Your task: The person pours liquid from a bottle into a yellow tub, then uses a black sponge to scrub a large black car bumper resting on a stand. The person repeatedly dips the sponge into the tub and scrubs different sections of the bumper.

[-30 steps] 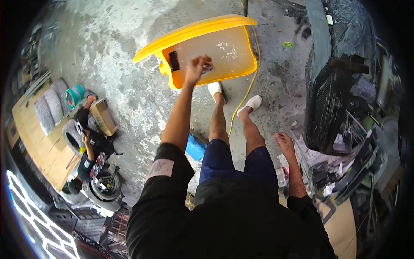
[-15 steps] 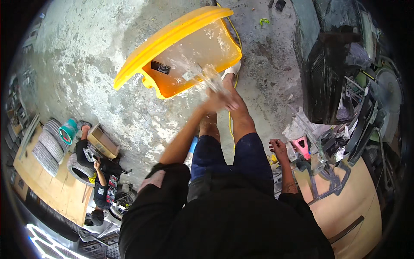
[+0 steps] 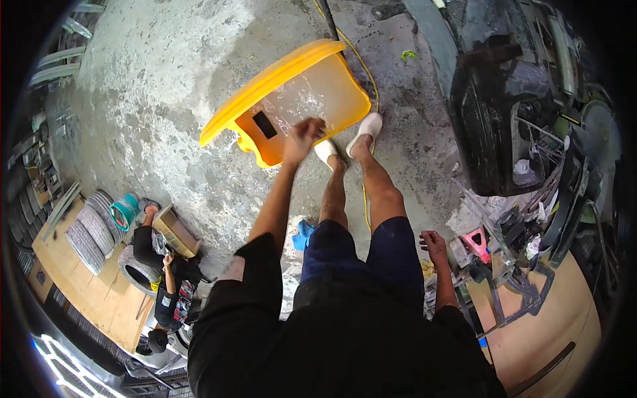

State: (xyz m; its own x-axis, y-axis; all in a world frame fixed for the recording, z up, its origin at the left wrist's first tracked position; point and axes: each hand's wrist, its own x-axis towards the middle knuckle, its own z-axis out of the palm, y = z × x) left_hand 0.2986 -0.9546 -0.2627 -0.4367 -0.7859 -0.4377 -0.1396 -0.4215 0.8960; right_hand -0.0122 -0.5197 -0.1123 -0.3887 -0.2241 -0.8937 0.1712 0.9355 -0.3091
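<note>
Two bare hands are recorded in the head view, its top edge read as twelve o'clock. The left hand (image 3: 304,140) is at twelve, over the near rim of the yellow shell (image 3: 295,98) as seen from above. Its fingers are drawn in; whether they grip anything cannot be told, nor whether the hand touches the shell.

The shell lies tilted between eleven and twelve, its pale inner face towards the wearer and a black rectangle (image 3: 265,125) near its left end. Whether this is a hole or a patch cannot be determined.

The right hand (image 3: 433,245) hangs near four o'clock, beside the wearer's thigh, fingers loosely bent and slightly apart. Nearby, farther out, sits a pink part (image 3: 476,243) among scrap.

Two white shoes (image 3: 365,132) stand just below the shell. A yellow cord (image 3: 366,68) passes around its right end. A blue cloth (image 3: 303,235) lies near six, on the concrete floor (image 3: 152,132).

At two stands a large black part (image 3: 488,132); at four, a wooden board (image 3: 557,318). At eight a co-worker (image 3: 167,292) is beside a tyre (image 3: 137,270). At nine is a teal bucket (image 3: 123,213).
</note>
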